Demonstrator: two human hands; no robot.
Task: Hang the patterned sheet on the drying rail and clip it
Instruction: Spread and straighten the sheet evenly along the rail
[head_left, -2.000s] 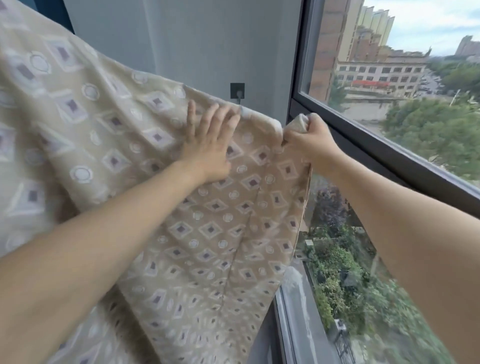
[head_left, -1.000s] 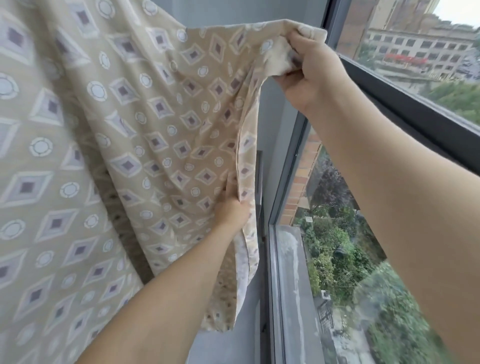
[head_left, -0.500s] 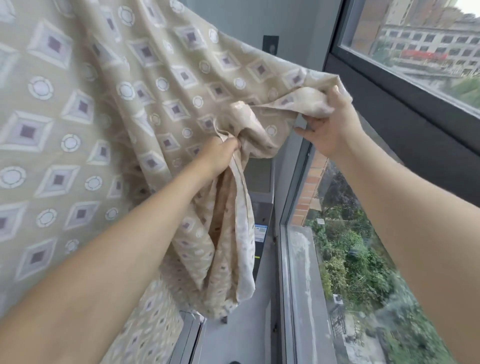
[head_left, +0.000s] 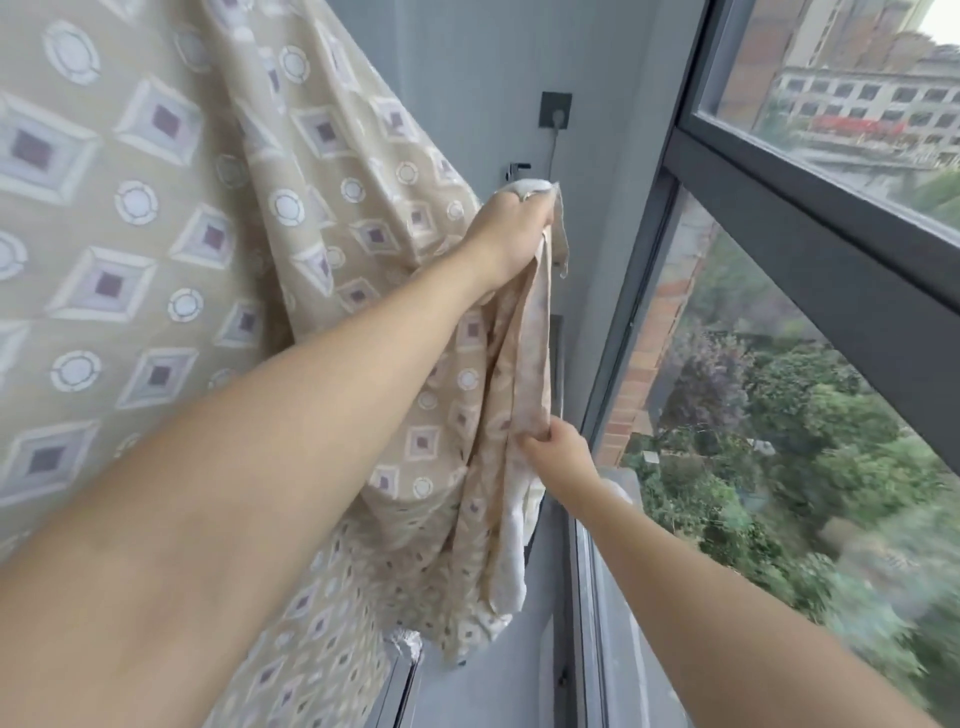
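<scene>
The sheet (head_left: 218, 270) hangs from above the top of the view and fills the left half, beige with diamonds and rings, its right edge gathered into a long vertical fold beside the window (head_left: 810, 270). The left hand (head_left: 511, 236) is clenched round the upper part of that edge, with a pale corner of cloth bunched over the knuckles. Lower down, the right hand (head_left: 558, 452) pinches the same folded edge between thumb and fingers, so the edge runs taut between the two hands. Below the right hand the cloth falls loose, showing its white underside, and ends above the sill (head_left: 608, 654). Between the sheet's edge and the dark window frame there is a narrow strip of open room, with grey wall (head_left: 467, 78) behind. On that wall sit a dark socket (head_left: 556, 110) with a cable running down, and a small metal fitting just above the left hand. Outside the glass lie trees, a brick wall and buildings, blurred at the right. Whatever the sheet hangs from is cut off above the top of the view, and no clip can be made out. The left forearm covers much of the sheet's lower middle.
</scene>
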